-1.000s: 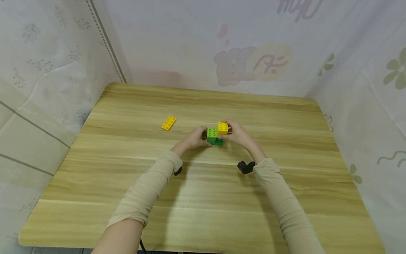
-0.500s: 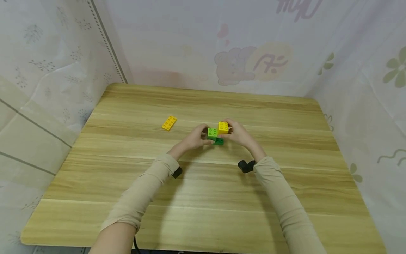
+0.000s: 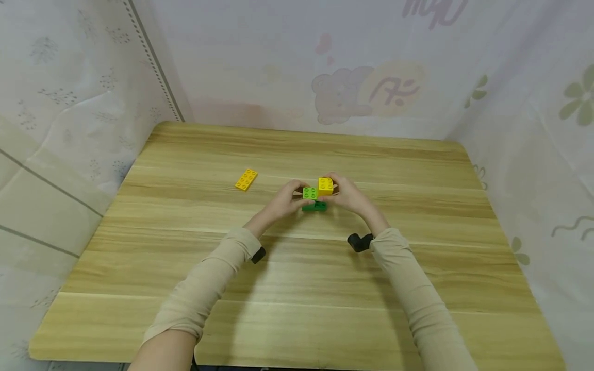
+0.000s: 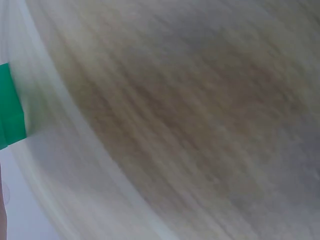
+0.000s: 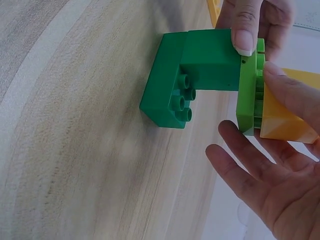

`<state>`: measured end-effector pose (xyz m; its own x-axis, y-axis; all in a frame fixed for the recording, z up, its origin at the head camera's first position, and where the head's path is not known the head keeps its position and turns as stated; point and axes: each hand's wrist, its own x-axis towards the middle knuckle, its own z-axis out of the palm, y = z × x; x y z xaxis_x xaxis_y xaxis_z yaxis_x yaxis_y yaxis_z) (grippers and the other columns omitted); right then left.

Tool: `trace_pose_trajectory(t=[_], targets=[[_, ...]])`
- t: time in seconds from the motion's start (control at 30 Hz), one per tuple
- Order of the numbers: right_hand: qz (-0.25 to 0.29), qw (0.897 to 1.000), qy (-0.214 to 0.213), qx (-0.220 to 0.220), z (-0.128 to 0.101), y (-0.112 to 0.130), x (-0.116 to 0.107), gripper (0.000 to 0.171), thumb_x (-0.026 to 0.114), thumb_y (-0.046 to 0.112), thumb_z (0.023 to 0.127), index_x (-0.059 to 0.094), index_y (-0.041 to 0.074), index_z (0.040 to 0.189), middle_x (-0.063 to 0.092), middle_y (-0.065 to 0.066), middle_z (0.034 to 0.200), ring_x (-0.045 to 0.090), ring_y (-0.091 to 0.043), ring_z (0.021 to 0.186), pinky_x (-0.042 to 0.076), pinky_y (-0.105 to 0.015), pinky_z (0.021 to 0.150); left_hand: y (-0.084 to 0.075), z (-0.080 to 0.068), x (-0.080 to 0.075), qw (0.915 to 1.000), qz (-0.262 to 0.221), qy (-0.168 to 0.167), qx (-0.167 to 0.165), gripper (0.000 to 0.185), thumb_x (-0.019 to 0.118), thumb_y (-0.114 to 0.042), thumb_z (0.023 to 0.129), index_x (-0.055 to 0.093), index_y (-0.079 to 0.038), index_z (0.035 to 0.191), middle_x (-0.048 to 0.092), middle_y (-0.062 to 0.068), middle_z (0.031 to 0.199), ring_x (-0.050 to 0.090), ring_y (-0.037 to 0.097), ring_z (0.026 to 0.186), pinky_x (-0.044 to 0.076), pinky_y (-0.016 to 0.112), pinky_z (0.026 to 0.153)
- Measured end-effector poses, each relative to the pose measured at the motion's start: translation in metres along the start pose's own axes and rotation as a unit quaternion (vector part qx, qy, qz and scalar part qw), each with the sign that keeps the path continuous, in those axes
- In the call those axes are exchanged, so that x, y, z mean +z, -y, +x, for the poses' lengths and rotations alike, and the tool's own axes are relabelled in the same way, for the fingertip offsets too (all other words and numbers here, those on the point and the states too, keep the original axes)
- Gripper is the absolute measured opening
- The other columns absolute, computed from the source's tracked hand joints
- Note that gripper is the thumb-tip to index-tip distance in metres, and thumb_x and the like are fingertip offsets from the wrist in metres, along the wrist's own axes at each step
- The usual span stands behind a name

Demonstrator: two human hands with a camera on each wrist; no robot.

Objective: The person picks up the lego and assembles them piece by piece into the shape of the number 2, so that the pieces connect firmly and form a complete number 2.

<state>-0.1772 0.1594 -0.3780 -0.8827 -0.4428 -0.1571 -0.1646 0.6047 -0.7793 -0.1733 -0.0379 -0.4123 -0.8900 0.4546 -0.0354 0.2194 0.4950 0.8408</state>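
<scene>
Both hands on the block stack at mid-table.

I hold a small stack near the middle of the table (image 3: pixel 417 288): my left hand (image 3: pixel 283 202) curls round the lime block (image 3: pixel 310 193) and the dark green block (image 3: pixel 315 207) under it, and my right hand (image 3: pixel 349 198) pinches the yellow block (image 3: pixel 326 186) against the lime one. The right wrist view shows the dark green block (image 5: pixel 192 75) as an L shape with studs facing the table, the lime block (image 5: pixel 248 95) pressed between it and the yellow block (image 5: pixel 285 117). To seat the yellow block well, I judge it best to brace the green pieces with the left hand, line up the studs squarely, and press straight, not at a tilt. A flat yellow plate (image 3: pixel 246 180) lies apart, far left.
</scene>
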Motion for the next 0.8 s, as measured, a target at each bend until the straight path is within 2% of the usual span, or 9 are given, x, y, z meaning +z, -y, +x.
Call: trace_pose_trajectory(t=[0.2,0.8], targets=[[-0.004,1.000,0.000,0.006,-0.0004,0.0017,0.0000,0.052,0.066,0.012,0.083,0.043,0.001,0.128,0.055,-0.019,0.116,0.056,-0.033,0.105,0.049,-0.041,0.089,0.0017,-0.0003,-0.0001,0.9999,-0.008,-0.002,0.008,0.042,0.065,-0.017,0.084,0.051,0.001,0.118,0.053,0.016,0.118,0.052,0.027,0.111,0.046,0.033,0.097],[-0.019,1.000,0.000,-0.004,0.0066,0.0003,-0.0021,0.047,0.072,0.009,0.077,0.053,-0.003,0.119,0.060,-0.017,0.102,0.057,-0.026,0.088,0.051,-0.033,0.076,0.0070,0.0044,0.0005,0.9998,-0.020,-0.001,0.004,0.040,0.066,-0.016,0.083,0.053,0.001,0.116,0.054,0.015,0.116,0.053,0.026,0.110,0.046,0.034,0.097]])
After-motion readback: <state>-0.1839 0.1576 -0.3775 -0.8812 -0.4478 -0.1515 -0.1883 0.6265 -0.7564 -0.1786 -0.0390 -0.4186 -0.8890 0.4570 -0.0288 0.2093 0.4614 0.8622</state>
